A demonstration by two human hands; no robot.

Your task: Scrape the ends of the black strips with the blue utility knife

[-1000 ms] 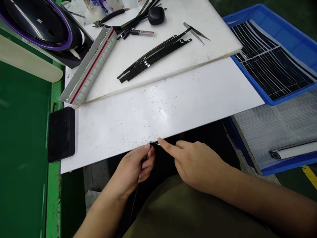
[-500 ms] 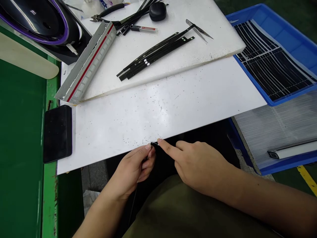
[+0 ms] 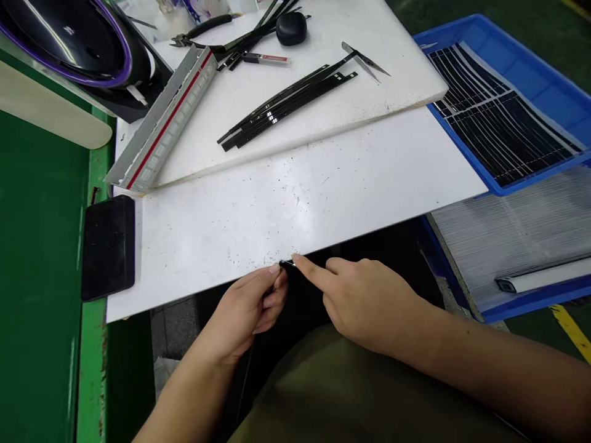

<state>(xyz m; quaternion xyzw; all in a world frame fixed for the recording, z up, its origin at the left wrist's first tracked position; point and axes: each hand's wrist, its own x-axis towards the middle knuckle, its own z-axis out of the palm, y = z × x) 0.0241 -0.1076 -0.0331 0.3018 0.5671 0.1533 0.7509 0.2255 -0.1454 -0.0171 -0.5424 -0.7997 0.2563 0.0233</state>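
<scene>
The left hand (image 3: 244, 311) pinches a small dark piece (image 3: 282, 263) by the near edge of the tabletop (image 3: 207, 227); at four o'clock, the right hand (image 3: 369, 301) extends an index finger, its grip unclear. Dark strips (image 3: 300, 98) lie at twelve, a blue tray (image 3: 530, 64) at two.

Here's my white desk (image 3: 207, 234), dark specks (image 3: 274, 253) scattered towards the near edge! A thick white board (image 3: 383, 92) lies across it, carrying slim black strips (image 3: 300, 104), tweezers (image 3: 372, 63) at their far end, a rounded black case (image 3: 291, 29) farther back, and pliers (image 3: 210, 27) off to the left. A red-striped channel (image 3: 173, 117) slants down the board's left side; a flat black block (image 3: 108, 246) sits at my desk's left edge.
</scene>
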